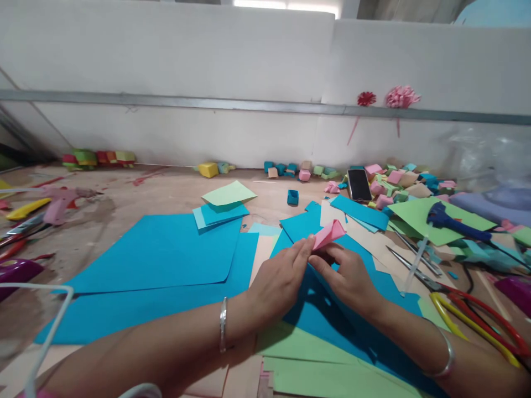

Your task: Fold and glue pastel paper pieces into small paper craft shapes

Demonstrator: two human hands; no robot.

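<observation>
A small folded piece of pink paper [328, 234] is pinched between both hands above the blue sheets. My left hand [279, 281] closes thumb and forefinger on its near end. My right hand [347, 275] grips it from below with curled fingers. Each wrist carries a silver bangle. Large blue paper sheets [157, 260] lie on the wooden table beneath and to the left, and green sheets [315, 365] lie near the front edge.
Scissors [418, 265] with red and yellow handles and a blue glue gun [452, 221] lie at the right. A black phone [359, 184] sits among several small folded paper boxes [390, 185]. A small blue box [292, 197] stands alone. Tools and scraps clutter the left edge.
</observation>
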